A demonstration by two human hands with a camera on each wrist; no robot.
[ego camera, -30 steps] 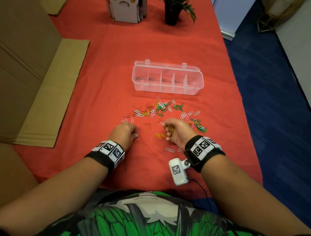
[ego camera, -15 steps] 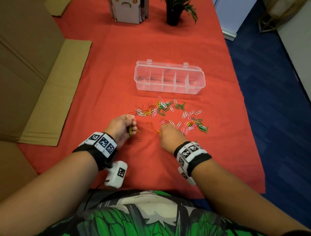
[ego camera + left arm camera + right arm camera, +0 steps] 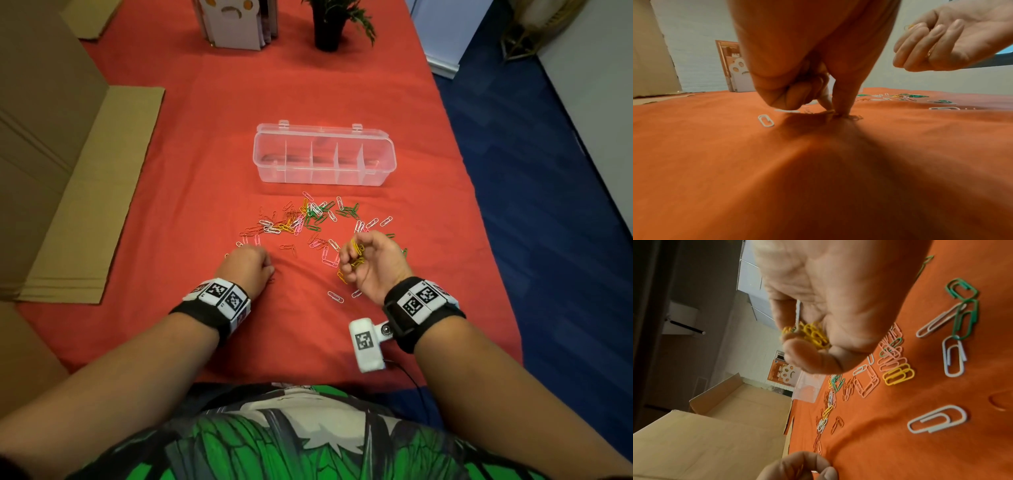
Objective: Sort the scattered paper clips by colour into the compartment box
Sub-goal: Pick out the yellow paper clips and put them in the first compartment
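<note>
We see a desk point(image 3: 212, 144) covered by a red cloth point(image 3: 394, 102). At its far edge stands a white card holder point(image 3: 236, 24) with a paw cut-out (books or folders seem to sit inside it, though we cannot tell which), and just to its right a dark pot point(image 3: 329, 32) with a green plant point(image 3: 356, 17). Along the left side we find large brown cardboard boxes point(image 3: 37, 113), and a flat stack of cardboard sheets point(image 3: 92, 192) lies partly on the cloth. To the right, the floor point(image 3: 534, 192) is dark blue carpet, and a white cabinet point(image 3: 442, 31) stands beyond the desk's far right corner.
</note>
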